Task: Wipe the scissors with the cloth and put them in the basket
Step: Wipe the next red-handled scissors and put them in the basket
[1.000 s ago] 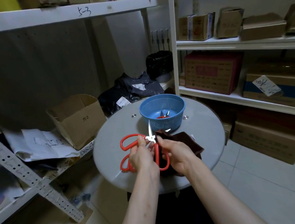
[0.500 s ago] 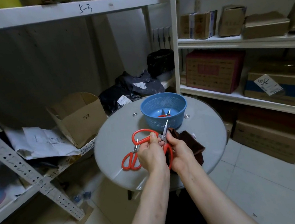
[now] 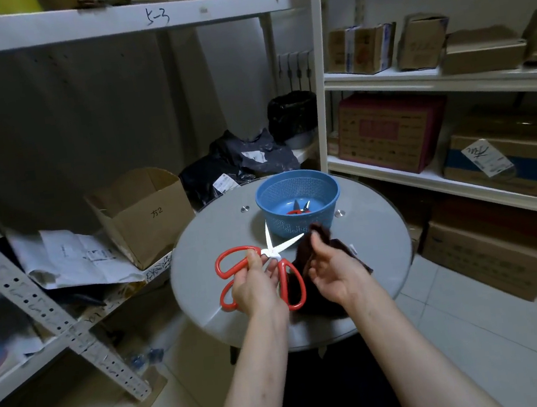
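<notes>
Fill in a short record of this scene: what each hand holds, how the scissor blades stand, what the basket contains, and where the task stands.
left hand: grips the red-handled scissors by the handles, over the table
right hand: holds the dark cloth, beside the blades
blades: spread open, one tip pointing towards the cloth
basket: blue, on the table, with a second pair of scissors inside
task stage: the held scissors are not yet in the basket

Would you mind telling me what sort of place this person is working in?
Most likely a stockroom or parcel storeroom: white racking stacked with cardboard boxes, a handwritten shelf code, and labelled black mailer bags behind the round table.
</notes>
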